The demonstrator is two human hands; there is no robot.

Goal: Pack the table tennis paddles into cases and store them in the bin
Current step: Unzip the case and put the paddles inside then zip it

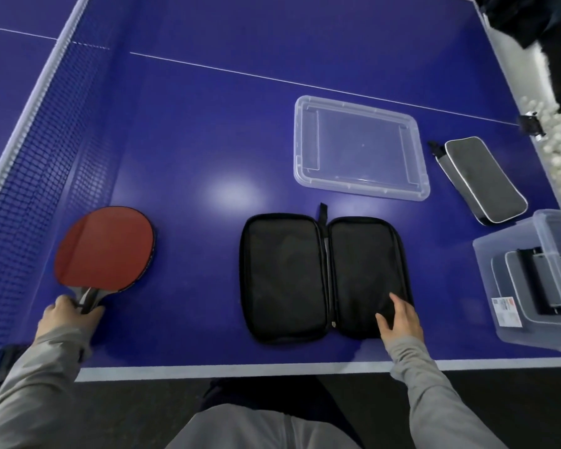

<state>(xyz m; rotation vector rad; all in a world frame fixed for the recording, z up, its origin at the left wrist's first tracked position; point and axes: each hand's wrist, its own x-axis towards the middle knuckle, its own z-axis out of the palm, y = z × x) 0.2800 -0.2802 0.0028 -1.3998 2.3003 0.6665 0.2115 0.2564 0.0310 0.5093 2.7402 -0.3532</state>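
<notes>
On the table, left hand [68,311] gripping paddle [106,249] handle, right hand [400,320] flat on open case [326,277]

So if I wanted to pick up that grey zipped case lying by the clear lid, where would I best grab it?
Probably across its narrow width near the middle, coming down from above. The grey case lies flat and closed on the table, long and slim, so fingers can span its two long edges. The lid sits to its left and the bin near its lower end, so the middle leaves most room.

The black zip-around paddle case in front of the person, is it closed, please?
No, the black zip-around paddle case lies spread open flat on the blue table.
</notes>
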